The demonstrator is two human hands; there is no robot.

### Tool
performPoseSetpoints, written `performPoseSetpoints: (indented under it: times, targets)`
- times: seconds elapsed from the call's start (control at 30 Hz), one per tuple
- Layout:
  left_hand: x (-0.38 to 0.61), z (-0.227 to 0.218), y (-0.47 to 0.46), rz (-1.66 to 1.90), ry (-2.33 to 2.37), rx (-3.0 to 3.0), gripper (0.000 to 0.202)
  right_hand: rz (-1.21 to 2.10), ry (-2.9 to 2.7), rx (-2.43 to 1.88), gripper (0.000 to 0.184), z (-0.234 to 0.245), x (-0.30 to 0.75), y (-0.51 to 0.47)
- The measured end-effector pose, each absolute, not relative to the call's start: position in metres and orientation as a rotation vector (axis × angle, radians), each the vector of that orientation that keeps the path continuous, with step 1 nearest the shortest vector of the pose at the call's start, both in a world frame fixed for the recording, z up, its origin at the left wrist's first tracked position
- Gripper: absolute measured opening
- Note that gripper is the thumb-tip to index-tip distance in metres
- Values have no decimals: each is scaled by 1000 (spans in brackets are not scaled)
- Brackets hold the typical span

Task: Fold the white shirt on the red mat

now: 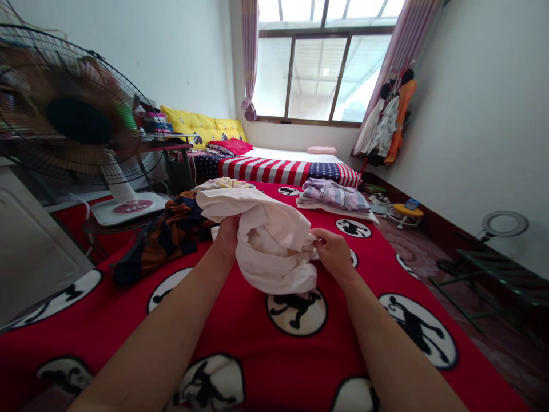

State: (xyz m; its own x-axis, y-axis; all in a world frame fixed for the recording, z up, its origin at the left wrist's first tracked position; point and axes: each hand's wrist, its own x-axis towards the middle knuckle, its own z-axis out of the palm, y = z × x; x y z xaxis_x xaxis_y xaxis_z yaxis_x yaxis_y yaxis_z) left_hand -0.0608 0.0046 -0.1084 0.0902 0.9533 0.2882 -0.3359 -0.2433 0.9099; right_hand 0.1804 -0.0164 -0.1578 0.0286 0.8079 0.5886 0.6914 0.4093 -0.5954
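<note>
A bunched white garment (274, 246) hangs between my two hands, just above the red blanket (257, 355) with its round black-and-white figures. What kind of garment it is does not show. My left hand (228, 233) is under its left side, fingers covered by the cloth, the wrist turned up. At its right end my right hand (332, 249) pinches the edge of the fabric between thumb and fingers. Close by on the left lies a heap of dark blue and brown clothes (171, 229). Folded plaid clothing (332, 195) rests on the blanket beyond my right hand.
A standing fan (81, 123) with a white base is at the left. Behind the blanket is a bed with a striped, starred cover (266, 170). Clothes (392, 126) hang by the window. On the right floor are a yellow stool (407, 212) and a green folding frame (493, 280).
</note>
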Motion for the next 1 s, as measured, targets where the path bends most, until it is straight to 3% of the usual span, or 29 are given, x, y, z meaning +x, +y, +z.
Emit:
performPoseSetpoints:
  times: [0.17,0.3,0.4,0.5,0.6,0.67,0.73,0.8,0.87,1.0]
  targets:
    - [-75,-130,37,1498,1001,920,23,216,-941,-1034,31,-137,203,-15]
    - [-78,-149,47,1584,1143,922,38,372,-1075,-900,57,-140,205,-9]
    - [-80,-149,45,1777,1241,1040,54,210,-1288,-1172,66,-154,209,-1]
    - [-76,-143,36,1955,1318,1577,43,86,-1428,-1535,65,-169,216,3]
    - [-62,-142,23,1715,1283,2043,37,163,-1496,-1778,72,-177,218,3]
    - [-51,-146,13,1373,1304,2177,55,180,-1553,-1790,68,-178,214,1]
    - [-42,-151,5,1029,1352,2283,80,225,-1576,-1729,49,-178,210,-1]
    - [-38,-154,0,823,1392,2343,93,362,-1517,-1642,27,-176,208,-2]
    - [-40,-154,-2,758,1389,2350,86,478,-1416,-1551,17,-173,209,-2]
    - [-51,-149,6,758,1201,2230,40,395,-1175,-1382,29,-160,211,-5]
